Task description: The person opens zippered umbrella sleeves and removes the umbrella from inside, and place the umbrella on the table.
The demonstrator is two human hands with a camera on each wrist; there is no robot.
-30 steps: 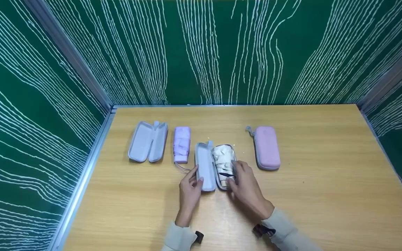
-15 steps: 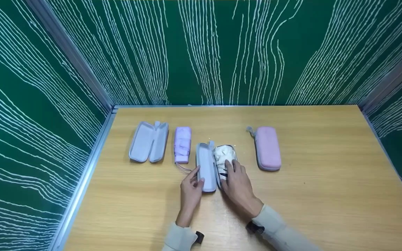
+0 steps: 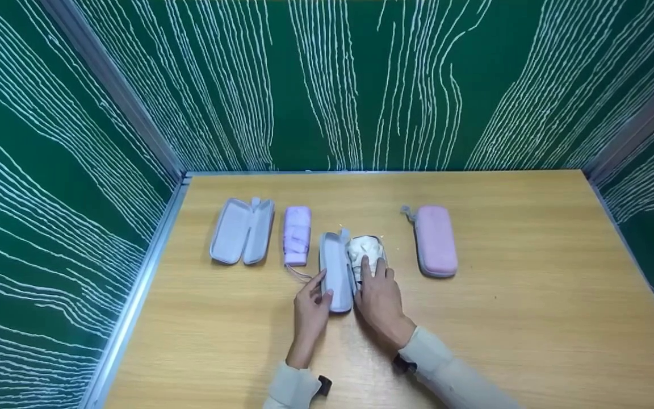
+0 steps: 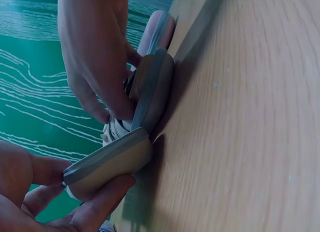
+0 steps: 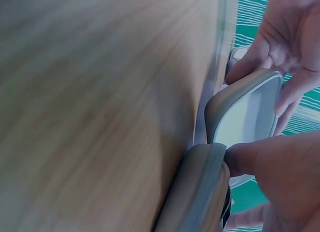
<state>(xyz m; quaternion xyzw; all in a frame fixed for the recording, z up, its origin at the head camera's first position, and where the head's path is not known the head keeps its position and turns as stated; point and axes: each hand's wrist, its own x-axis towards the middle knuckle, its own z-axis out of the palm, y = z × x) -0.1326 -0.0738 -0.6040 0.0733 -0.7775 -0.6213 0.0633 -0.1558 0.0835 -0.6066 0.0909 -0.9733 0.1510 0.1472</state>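
Observation:
In the head view, a grey-lined zip case (image 3: 336, 278) lies spread open on the table, its two halves side by side. My left hand (image 3: 311, 312) pinches the left half by its rim; the left wrist view shows that half (image 4: 117, 164) tilted up off the wood between thumb and fingers. A white folded umbrella (image 3: 364, 249) lies in the right half. My right hand (image 3: 382, 298) rests on it from above, index and middle fingers extended along it and thumb at the inner rim. That hand hides the umbrella's near end, where a dark band showed earlier.
A purple folded umbrella (image 3: 297, 234) with a wrist cord lies left of the case. Farther left is another open case (image 3: 230, 233), with nothing in it. A closed pink case (image 3: 436, 241) lies to the right. Green walls (image 3: 315, 85) enclose the table.
My right hand has moved from the case's right edge leftward onto the white umbrella, covering its near part. The left hand keeps its hold in the same place.

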